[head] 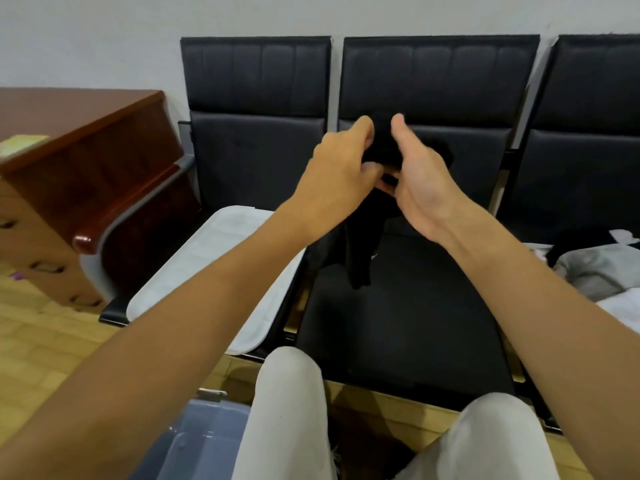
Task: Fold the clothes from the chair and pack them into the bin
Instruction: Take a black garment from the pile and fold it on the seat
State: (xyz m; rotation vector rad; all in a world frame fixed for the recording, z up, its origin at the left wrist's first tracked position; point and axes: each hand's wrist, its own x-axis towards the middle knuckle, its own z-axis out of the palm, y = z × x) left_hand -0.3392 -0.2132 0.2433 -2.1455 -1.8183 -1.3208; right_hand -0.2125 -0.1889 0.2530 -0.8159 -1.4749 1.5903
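Black chairs point(408, 317) line the white wall. Left hand point(341, 174) and right hand point(420, 178) both grip a black garment point(362, 251) with curled fingers, raised above the middle seat.

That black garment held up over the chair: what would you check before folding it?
1. Both hands on it: left hand and right hand hold the black garment: ok.
2. Firm grip: cannot tell.
3. Garment hanging straight: bunched at the top: not ok.
4. Middle seat free for folding: ok.
5. Bin within reach, by the left knee: ok.
6. More clothes waiting on the right seat: ok.
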